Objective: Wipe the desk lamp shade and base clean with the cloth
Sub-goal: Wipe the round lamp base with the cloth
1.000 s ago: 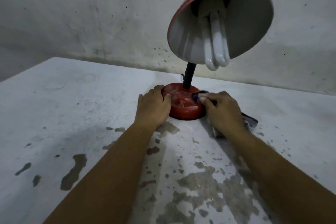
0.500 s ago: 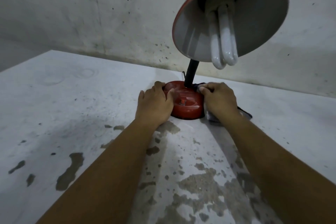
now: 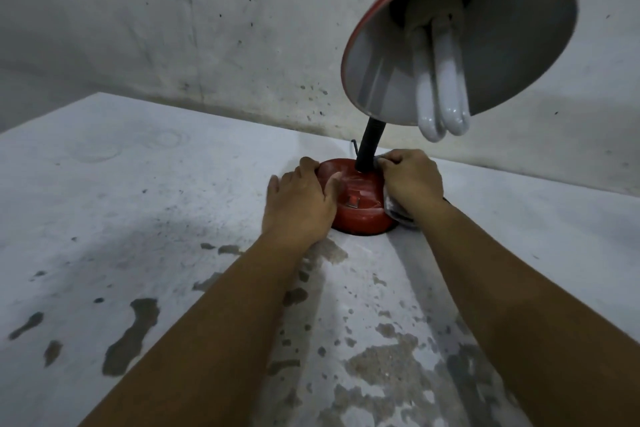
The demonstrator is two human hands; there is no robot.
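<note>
1. The desk lamp's round red base [image 3: 360, 215] stands on the surface [image 3: 138, 204] toward its far edge, close to the wall [image 3: 207, 28] and a little right of the middle of that edge.
2. A small raised switch [image 3: 353, 201] sits on top of the base, between the two hands.
3. A black neck [image 3: 369, 146] rises from the back part of the base, leaning slightly right, and passes behind the shade.
4. The shade [image 3: 512, 45] is red outside and pale inside; it hangs above and to the right of the base, tilted so that its open mouth faces the camera.
5. A white looped bulb [image 3: 440, 87] hangs out of the shade, its tips reaching past the lower rim.
6. The cloth [image 3: 394, 208] is a pale grey wad pressed against the right side of the base; most of it is hidden under the right hand, and a dark bit past the wrist may be part of it, though that is hard to tell.
7. The right hand [image 3: 412, 180] is curled tight around the cloth, knuckles up, its fingers touching the base just beside the foot of the neck.
8. The left hand [image 3: 301, 204] lies flat and spread over the left side of the base, fingers wrapped along the rim and thumb resting on top.
9. Both bare forearms reach in from the near edge of the surface.
10. The surface is whitish and worn, with patches of peeled paint near its front and scattered dark specks.
11. The wall behind is grey and stained.
</note>
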